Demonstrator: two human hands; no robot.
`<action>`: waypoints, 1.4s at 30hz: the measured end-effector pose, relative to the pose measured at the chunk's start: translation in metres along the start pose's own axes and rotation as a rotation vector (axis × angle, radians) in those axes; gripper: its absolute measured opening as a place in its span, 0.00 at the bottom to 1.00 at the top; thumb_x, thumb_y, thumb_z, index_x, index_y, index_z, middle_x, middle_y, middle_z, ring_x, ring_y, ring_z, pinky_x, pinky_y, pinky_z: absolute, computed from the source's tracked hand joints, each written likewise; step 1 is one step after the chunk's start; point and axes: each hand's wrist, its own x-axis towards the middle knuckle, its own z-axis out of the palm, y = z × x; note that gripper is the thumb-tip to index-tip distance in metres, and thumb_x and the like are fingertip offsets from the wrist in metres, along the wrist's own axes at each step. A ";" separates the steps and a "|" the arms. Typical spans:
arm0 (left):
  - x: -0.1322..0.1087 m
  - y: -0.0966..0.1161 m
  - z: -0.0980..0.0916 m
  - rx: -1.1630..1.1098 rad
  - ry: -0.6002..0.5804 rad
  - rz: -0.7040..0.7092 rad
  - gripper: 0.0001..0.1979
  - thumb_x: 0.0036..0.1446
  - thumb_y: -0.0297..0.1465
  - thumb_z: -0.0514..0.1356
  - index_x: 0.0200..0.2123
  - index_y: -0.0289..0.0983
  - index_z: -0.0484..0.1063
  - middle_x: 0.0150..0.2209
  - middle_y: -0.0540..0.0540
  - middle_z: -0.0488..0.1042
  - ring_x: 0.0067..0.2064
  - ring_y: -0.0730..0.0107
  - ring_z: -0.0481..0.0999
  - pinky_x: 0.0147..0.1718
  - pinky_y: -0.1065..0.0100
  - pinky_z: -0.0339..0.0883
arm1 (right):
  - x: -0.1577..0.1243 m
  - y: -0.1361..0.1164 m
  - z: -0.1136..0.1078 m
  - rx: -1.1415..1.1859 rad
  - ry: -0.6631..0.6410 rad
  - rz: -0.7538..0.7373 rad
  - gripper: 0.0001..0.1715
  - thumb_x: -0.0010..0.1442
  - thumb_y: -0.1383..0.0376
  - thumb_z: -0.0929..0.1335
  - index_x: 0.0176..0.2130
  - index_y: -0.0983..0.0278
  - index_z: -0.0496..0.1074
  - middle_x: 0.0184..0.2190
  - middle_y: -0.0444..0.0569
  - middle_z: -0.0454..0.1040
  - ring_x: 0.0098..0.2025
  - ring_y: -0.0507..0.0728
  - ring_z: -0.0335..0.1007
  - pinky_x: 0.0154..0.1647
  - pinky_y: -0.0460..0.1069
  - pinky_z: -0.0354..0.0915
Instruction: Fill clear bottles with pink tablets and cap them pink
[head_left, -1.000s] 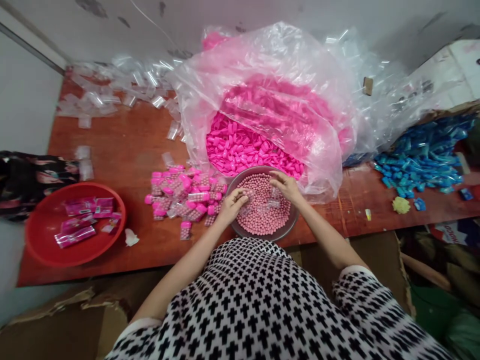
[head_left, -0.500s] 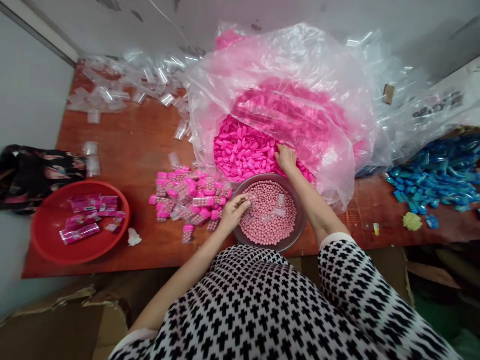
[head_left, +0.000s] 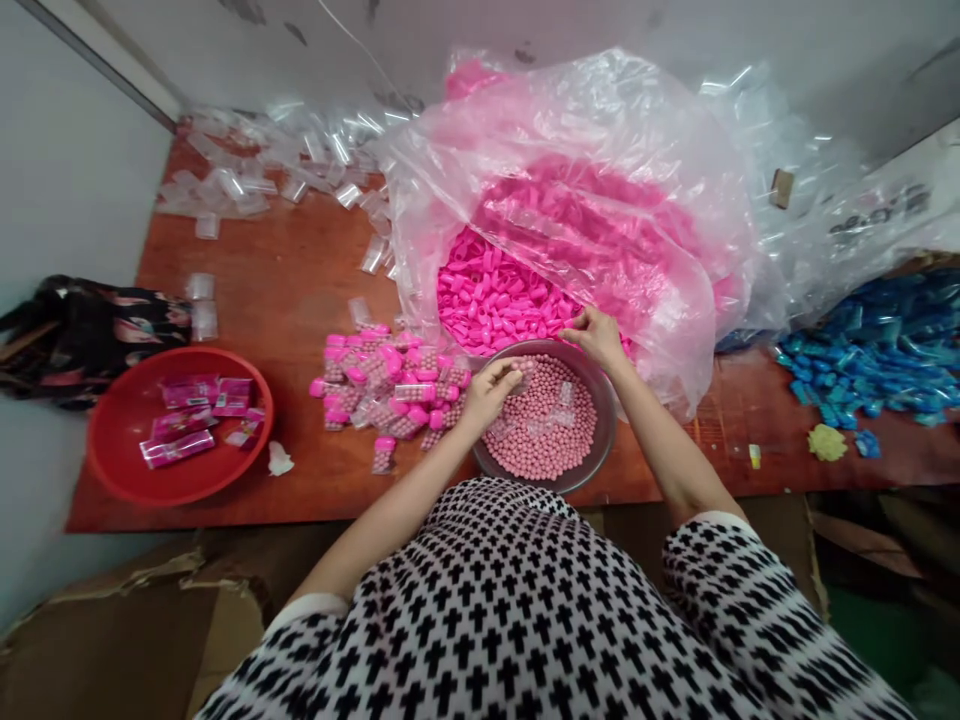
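A metal bowl [head_left: 604, 420] full of small pink balls sits at the near edge of the brown table [head_left: 285, 290]. My left hand [head_left: 491, 388] is over the bowl's left side, fingers curled round a small clear tube. My right hand [head_left: 596, 335] is at the bowl's far rim, fingers pinched together; what they hold is too small to name. Just behind it lies a big clear plastic bag [head_left: 570, 150] of bright pink caps [head_left: 495, 295]. Left of the bowl lies a pile of filled tubes with pink caps [head_left: 390, 385].
A red basin [head_left: 124, 465] with pink packets stands at the near left. Empty clear tubes [head_left: 262, 175] are strewn at the far left. Blue pieces [head_left: 870, 350] are heaped at the right, with more clear bags behind. A dark patterned cloth [head_left: 82, 335] hangs at the left edge.
My right hand went from the bowl into the bag of pink caps and has come back to the bowl's far rim, pinched. My left hand stayed at the bowl's left side.
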 end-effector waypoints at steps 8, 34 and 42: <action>-0.004 0.009 0.001 0.185 -0.001 0.182 0.20 0.52 0.42 0.61 0.43 0.35 0.75 0.45 0.42 0.76 0.47 0.60 0.75 0.49 0.60 0.68 | -0.083 -0.038 -0.007 0.600 -0.417 -0.217 0.16 0.50 0.56 0.72 0.32 0.63 0.66 0.24 0.40 0.67 0.25 0.49 0.63 0.28 0.45 0.62; -0.036 0.015 -0.009 0.617 -0.113 0.495 0.12 0.56 0.35 0.59 0.39 0.36 0.78 0.39 0.43 0.79 0.41 0.64 0.77 0.42 0.65 0.69 | -0.128 -0.059 -0.009 -0.080 0.000 -0.713 0.11 0.57 0.68 0.64 0.41 0.65 0.71 0.27 0.47 0.72 0.27 0.51 0.64 0.29 0.46 0.61; -0.042 0.012 -0.009 0.690 -0.183 0.448 0.13 0.58 0.36 0.57 0.29 0.35 0.77 0.28 0.46 0.76 0.32 0.70 0.74 0.33 0.70 0.66 | -0.131 -0.043 -0.001 -0.020 -0.123 -0.743 0.09 0.61 0.65 0.62 0.39 0.65 0.70 0.25 0.46 0.69 0.26 0.51 0.64 0.29 0.46 0.61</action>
